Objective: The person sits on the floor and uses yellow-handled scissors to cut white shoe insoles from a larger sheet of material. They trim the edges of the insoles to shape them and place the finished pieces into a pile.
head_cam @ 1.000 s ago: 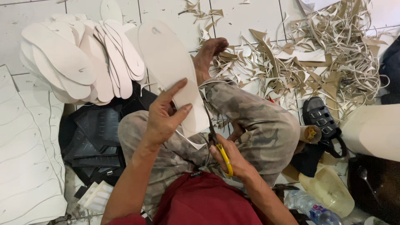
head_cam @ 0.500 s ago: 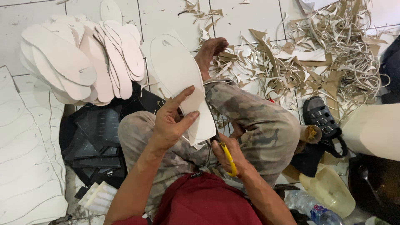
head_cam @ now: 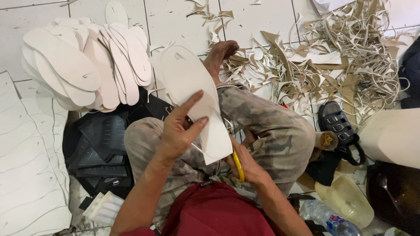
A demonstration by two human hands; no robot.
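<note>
Left hand [head_cam: 179, 131] pinches white sole-shaped blank [head_cam: 192, 94] mid-length, thumb on top, fingers beneath; blank tilts over lap, toe end pointing far. Right hand [head_cam: 249, 168] wraps yellow-handled scissors [head_cam: 237, 166] at blank's near right edge; blades hidden under sheet. Good cut likely needs: feed blank into blades by turning left wrist, keep cut on marked outline, left fingertips clear of cut path. Finished soles [head_cam: 83, 70] stacked far left; offcuts [head_cam: 332, 57] far right.

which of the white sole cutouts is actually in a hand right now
The single white sole held up over the lap, pinched by the left hand. The other soles lie fanned in a pile on the tiled floor, touched by neither hand.
</note>
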